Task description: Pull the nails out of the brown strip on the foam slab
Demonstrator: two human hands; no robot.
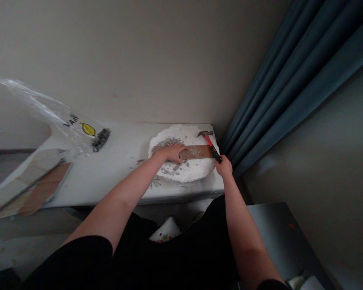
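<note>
My left hand (173,153) lies across a long brown board (199,152). Its fingers are at the board's far edge and its thumb at the near edge. Close to the fingertips is a rounded greyish patch or piece, too small to make out. My right hand (224,166) is closed round the black and red handle of a claw hammer (211,146), whose head points away from me above the board's right end. The board rests on a rough white round slab (193,172). Grey fragments (169,141) lie on the slab beyond and in front of my left hand.
The slab stands on a white table (117,169) against the wall, with nails (155,182) by its near edge. To the left are a clear plastic bag (63,117) with dark contents and brown planks (45,189). A blue curtain (278,96) hangs at right.
</note>
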